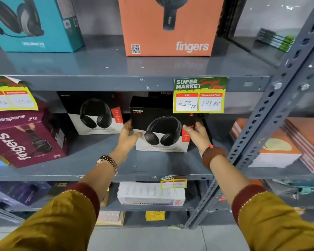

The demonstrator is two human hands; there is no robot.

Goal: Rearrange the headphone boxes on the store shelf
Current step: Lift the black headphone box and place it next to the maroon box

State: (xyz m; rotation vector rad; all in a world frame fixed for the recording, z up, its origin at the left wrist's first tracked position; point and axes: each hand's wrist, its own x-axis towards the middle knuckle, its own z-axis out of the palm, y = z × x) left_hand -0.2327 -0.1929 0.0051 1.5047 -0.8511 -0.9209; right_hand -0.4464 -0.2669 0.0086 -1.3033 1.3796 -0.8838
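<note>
Both hands grip the black-and-white Rockerz headphone box (pixel 163 131) standing upright on the grey metal middle shelf (pixel 98 160). The left hand (pixel 128 133) has its fingers clamped on the box's left edge, the right hand (pixel 196 134) on its right edge. A matching black-and-white headphone box (pixel 92 113) stands just left, farther back.

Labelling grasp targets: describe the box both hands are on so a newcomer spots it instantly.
On the grey metal rack, take the middle shelf. The ROCKERZ box stands there under the yellow price tag, black over white. Unlike the similar box further back on its left, it has the left hand and right hand on its sides.
</note>
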